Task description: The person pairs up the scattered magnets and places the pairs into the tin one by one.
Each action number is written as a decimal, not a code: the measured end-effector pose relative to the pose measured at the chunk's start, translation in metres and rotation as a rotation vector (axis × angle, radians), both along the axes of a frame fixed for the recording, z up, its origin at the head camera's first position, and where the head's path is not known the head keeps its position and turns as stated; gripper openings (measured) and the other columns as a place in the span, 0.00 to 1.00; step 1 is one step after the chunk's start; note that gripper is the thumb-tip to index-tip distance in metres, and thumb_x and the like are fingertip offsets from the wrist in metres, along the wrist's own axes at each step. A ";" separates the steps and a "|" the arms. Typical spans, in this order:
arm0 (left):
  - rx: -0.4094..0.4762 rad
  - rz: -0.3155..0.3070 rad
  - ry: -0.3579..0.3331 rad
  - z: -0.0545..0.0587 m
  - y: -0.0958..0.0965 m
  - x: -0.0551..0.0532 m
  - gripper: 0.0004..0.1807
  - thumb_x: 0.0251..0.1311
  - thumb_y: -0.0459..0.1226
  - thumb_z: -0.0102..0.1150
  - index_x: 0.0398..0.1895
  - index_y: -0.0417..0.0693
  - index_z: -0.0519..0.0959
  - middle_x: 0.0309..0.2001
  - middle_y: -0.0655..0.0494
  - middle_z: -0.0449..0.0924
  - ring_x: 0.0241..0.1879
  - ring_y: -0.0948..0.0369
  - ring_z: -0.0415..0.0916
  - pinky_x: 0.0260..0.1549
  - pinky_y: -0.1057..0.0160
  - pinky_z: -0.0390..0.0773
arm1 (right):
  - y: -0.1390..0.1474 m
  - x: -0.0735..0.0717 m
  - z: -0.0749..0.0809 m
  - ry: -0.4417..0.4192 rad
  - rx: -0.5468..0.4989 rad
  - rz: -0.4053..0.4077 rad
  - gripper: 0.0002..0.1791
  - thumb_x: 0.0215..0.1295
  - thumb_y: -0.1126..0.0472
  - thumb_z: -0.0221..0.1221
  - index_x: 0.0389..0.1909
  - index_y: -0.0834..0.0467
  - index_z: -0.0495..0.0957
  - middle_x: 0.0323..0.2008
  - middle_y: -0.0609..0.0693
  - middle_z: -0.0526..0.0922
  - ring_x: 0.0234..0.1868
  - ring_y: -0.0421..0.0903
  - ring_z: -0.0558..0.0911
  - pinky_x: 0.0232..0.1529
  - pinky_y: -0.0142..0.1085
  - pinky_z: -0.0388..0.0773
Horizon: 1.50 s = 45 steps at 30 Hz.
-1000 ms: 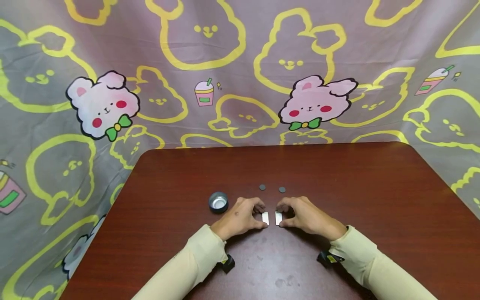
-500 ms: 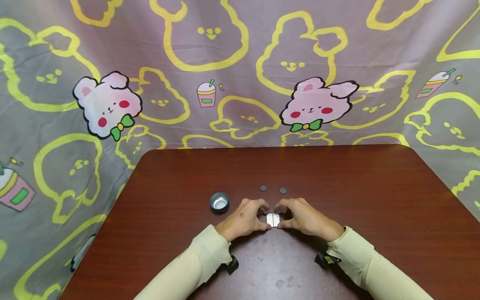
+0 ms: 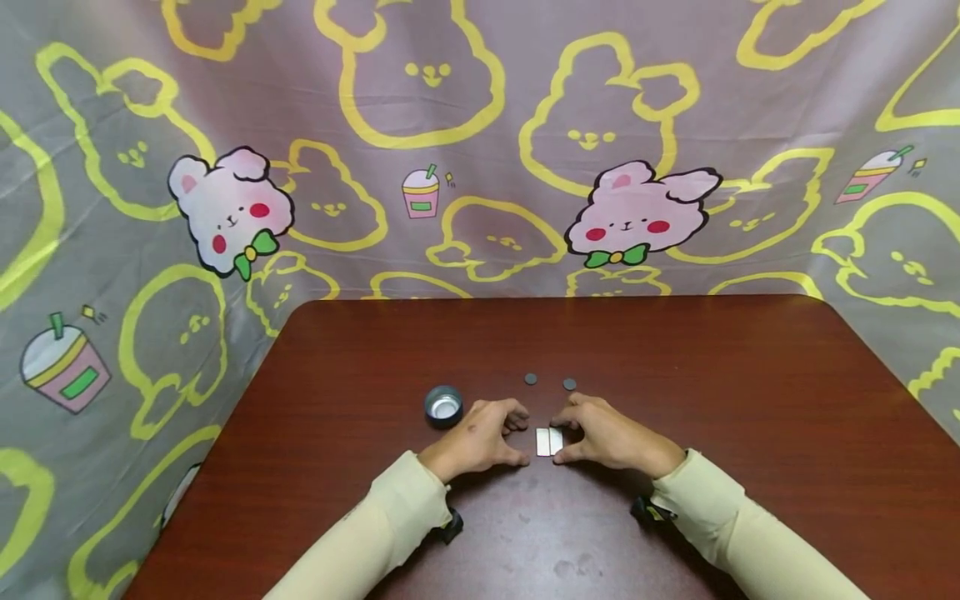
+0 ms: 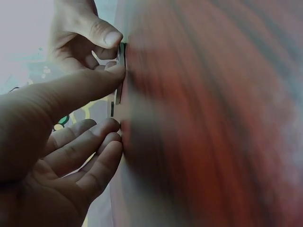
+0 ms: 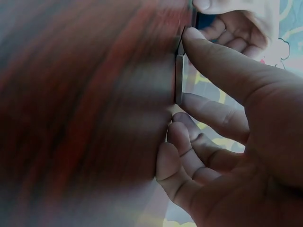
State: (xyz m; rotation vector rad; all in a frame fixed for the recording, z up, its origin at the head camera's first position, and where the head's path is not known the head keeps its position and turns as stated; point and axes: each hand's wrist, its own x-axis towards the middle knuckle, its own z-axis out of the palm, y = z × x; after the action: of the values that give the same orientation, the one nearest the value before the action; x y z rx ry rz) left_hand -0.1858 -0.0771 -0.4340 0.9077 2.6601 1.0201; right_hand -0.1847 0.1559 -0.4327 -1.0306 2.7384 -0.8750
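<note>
Two small flat white rectangular pieces lie side by side on the table, a thin dark line between them: a left piece (image 3: 542,442) and a right piece (image 3: 556,442). My right hand (image 3: 611,435) pinches the right piece endwise between thumb and index finger; its edge (image 5: 179,78) shows in the right wrist view. Just left of the pair, apart from it in the head view, is my left hand (image 3: 480,435). Its thumb and fingers are spread, with nothing between them.
Two dark round discs (image 3: 531,379) lie behind the pieces, a short gap between them. A small dark round tin (image 3: 429,408) with a silvery inside stands beyond the left hand. The brown table (image 3: 675,342) meets a patterned cloth (image 3: 495,92) at its back and sides.
Both hands slid the two white pieces together until they met. Since then my left hand has let go and drawn back to the left; the right hand stays at its piece.
</note>
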 end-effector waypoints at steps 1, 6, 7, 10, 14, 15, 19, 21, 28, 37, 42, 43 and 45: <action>-0.003 0.002 -0.002 0.000 -0.001 0.000 0.28 0.43 0.35 0.81 0.49 0.39 0.80 0.44 0.52 0.85 0.42 0.61 0.82 0.43 0.69 0.80 | 0.000 0.000 0.000 0.002 -0.002 0.001 0.23 0.49 0.57 0.78 0.44 0.66 0.85 0.32 0.46 0.75 0.33 0.41 0.77 0.33 0.31 0.76; -0.002 0.017 -0.012 0.003 -0.008 0.001 0.29 0.43 0.37 0.82 0.50 0.40 0.80 0.45 0.53 0.85 0.43 0.62 0.81 0.44 0.68 0.80 | 0.001 -0.001 -0.001 0.011 -0.006 0.009 0.22 0.49 0.58 0.77 0.43 0.66 0.86 0.33 0.47 0.77 0.34 0.42 0.78 0.33 0.31 0.77; 0.007 0.021 -0.016 0.004 -0.009 0.002 0.29 0.43 0.37 0.82 0.51 0.39 0.80 0.45 0.53 0.85 0.43 0.61 0.82 0.44 0.67 0.80 | 0.001 -0.001 -0.001 0.012 -0.007 0.009 0.21 0.49 0.59 0.77 0.43 0.66 0.86 0.33 0.47 0.77 0.34 0.42 0.78 0.33 0.31 0.77; 0.047 0.045 -0.034 0.010 -0.018 0.002 0.29 0.45 0.35 0.81 0.52 0.37 0.79 0.46 0.50 0.85 0.44 0.57 0.83 0.45 0.63 0.82 | 0.000 -0.001 -0.001 0.018 -0.005 0.006 0.20 0.49 0.60 0.77 0.42 0.65 0.86 0.33 0.47 0.77 0.33 0.41 0.77 0.32 0.30 0.76; 0.107 0.112 -0.045 0.019 -0.033 0.001 0.28 0.48 0.33 0.79 0.53 0.35 0.79 0.47 0.47 0.85 0.45 0.52 0.83 0.45 0.57 0.83 | -0.002 0.000 -0.001 0.010 -0.001 -0.002 0.18 0.48 0.61 0.77 0.39 0.63 0.86 0.31 0.46 0.77 0.31 0.40 0.75 0.32 0.30 0.75; 0.129 0.128 -0.041 0.021 -0.038 0.000 0.27 0.48 0.32 0.78 0.52 0.35 0.79 0.47 0.46 0.85 0.46 0.51 0.83 0.45 0.55 0.83 | -0.003 0.000 -0.001 0.010 0.003 -0.002 0.18 0.47 0.61 0.77 0.39 0.63 0.86 0.31 0.45 0.76 0.31 0.40 0.75 0.32 0.30 0.75; 0.210 0.186 -0.021 0.025 -0.055 -0.002 0.26 0.49 0.31 0.77 0.52 0.36 0.80 0.47 0.44 0.85 0.46 0.47 0.83 0.46 0.48 0.82 | -0.005 -0.001 0.001 -0.010 0.027 -0.013 0.16 0.46 0.61 0.78 0.35 0.61 0.84 0.30 0.45 0.76 0.31 0.39 0.75 0.32 0.30 0.75; 0.228 0.207 0.000 0.026 -0.064 -0.003 0.26 0.48 0.32 0.78 0.52 0.37 0.80 0.47 0.44 0.85 0.47 0.47 0.83 0.46 0.47 0.81 | -0.006 -0.002 0.002 -0.026 0.037 -0.018 0.16 0.46 0.61 0.78 0.33 0.60 0.83 0.29 0.44 0.77 0.30 0.38 0.75 0.32 0.30 0.75; 0.216 0.287 0.044 0.022 -0.088 -0.004 0.31 0.47 0.35 0.80 0.57 0.39 0.80 0.50 0.50 0.85 0.49 0.51 0.82 0.49 0.48 0.80 | -0.006 -0.005 0.003 -0.143 -0.010 -0.065 0.17 0.44 0.62 0.78 0.29 0.57 0.78 0.23 0.41 0.79 0.26 0.35 0.74 0.29 0.30 0.74; 0.135 0.329 0.016 0.010 -0.102 -0.003 0.42 0.39 0.35 0.84 0.62 0.36 0.76 0.57 0.46 0.81 0.55 0.50 0.79 0.55 0.50 0.77 | 0.004 -0.009 0.001 -0.366 -0.154 -0.058 0.06 0.58 0.63 0.70 0.34 0.61 0.85 0.25 0.45 0.84 0.28 0.38 0.78 0.31 0.32 0.75; 0.155 0.336 -0.003 0.005 -0.102 -0.005 0.43 0.37 0.32 0.84 0.62 0.34 0.75 0.57 0.44 0.81 0.53 0.48 0.81 0.53 0.51 0.79 | 0.008 -0.011 0.002 -0.471 -0.212 -0.083 0.10 0.63 0.61 0.67 0.40 0.65 0.86 0.31 0.47 0.87 0.34 0.40 0.80 0.36 0.34 0.78; 0.166 0.335 -0.005 0.004 -0.102 -0.006 0.43 0.37 0.32 0.84 0.61 0.33 0.75 0.57 0.43 0.81 0.53 0.48 0.81 0.53 0.51 0.79 | 0.008 -0.011 0.003 -0.485 -0.224 -0.093 0.11 0.63 0.61 0.67 0.41 0.65 0.86 0.31 0.47 0.86 0.33 0.40 0.79 0.35 0.33 0.77; 0.184 0.330 -0.005 0.003 -0.102 -0.007 0.42 0.37 0.31 0.83 0.61 0.32 0.75 0.56 0.42 0.81 0.53 0.47 0.81 0.52 0.51 0.80 | 0.009 -0.012 0.004 -0.518 -0.254 -0.112 0.12 0.63 0.61 0.66 0.41 0.66 0.86 0.28 0.46 0.83 0.30 0.39 0.76 0.31 0.31 0.74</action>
State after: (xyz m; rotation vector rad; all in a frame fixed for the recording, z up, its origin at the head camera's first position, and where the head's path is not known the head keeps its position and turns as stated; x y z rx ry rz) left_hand -0.1925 -0.1792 -0.4311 0.4979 2.8075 1.3523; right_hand -0.1969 0.1653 -0.4286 -0.5707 2.3021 -1.3184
